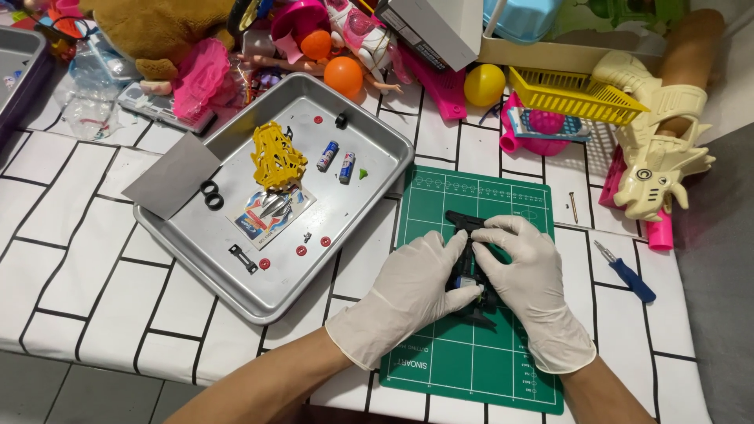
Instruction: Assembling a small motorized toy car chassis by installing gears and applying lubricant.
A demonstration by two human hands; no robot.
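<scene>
Black toy car chassis (469,259) between gloved hands, left hand (416,286) and right hand (525,275) pinching it, over green mat (471,361)

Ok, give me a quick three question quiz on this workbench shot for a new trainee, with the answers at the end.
1. True or false: both gloved hands grip the black toy car chassis over the green cutting mat.
2. Where do the two small batteries lie? A) on the mat B) in the metal tray C) in the yellow basket
3. Fill in: the blue-handled ______ lies on the tablecloth beside the right hand.

Key
1. True. The left hand and the right hand close around it from either side.
2. B, beside the yellow car body.
3. screwdriver
</scene>
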